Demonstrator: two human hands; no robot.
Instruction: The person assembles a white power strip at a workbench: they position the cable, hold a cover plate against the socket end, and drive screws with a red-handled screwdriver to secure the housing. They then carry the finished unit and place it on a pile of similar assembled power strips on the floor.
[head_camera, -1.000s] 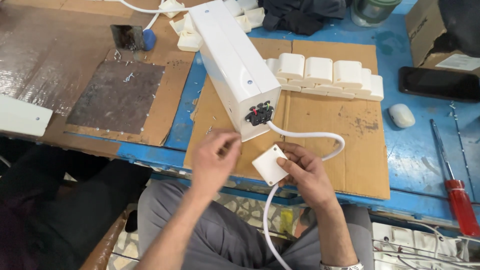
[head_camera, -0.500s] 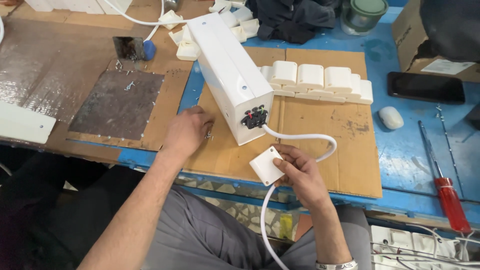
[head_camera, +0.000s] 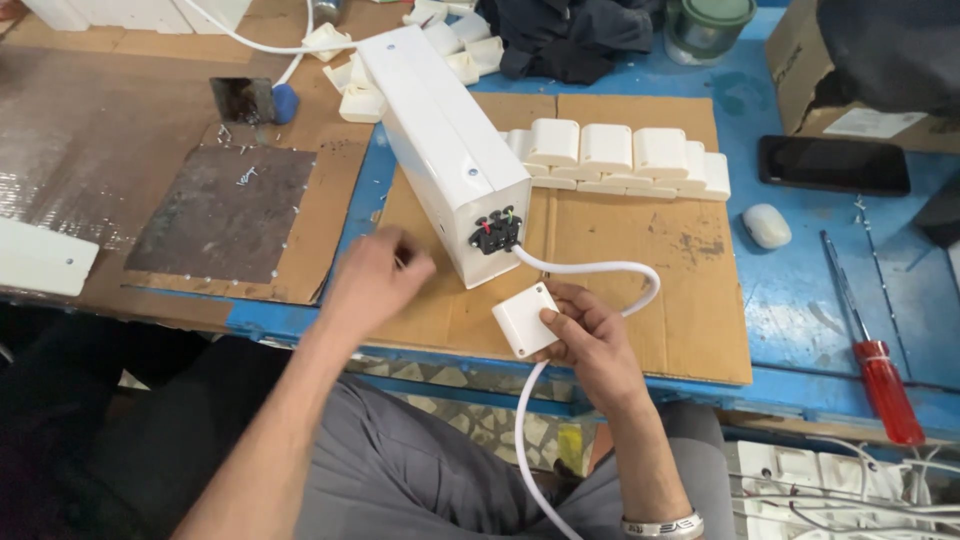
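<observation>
My right hand (head_camera: 592, 338) holds a small white square plate (head_camera: 524, 318) at the near edge of the cardboard sheet (head_camera: 640, 300). A white cable (head_camera: 600, 270) loops from the plate up to the black terminal block (head_camera: 497, 232) on the end of a long white box (head_camera: 445, 150). My left hand (head_camera: 375, 278) rests on the cardboard just left of the box, with its fingers curled and pinched together. Whether it holds something small is hidden.
A row of white plastic caps (head_camera: 620, 155) lies behind the box. To the right on the blue table (head_camera: 800, 300) lie a black phone (head_camera: 833, 164), a white oval piece (head_camera: 767, 225) and a red-handled screwdriver (head_camera: 880, 370). A dark metal sheet (head_camera: 225, 210) lies left.
My left hand has left the white plate and moved left onto the cardboard beside the box. My right hand keeps hold of the plate.
</observation>
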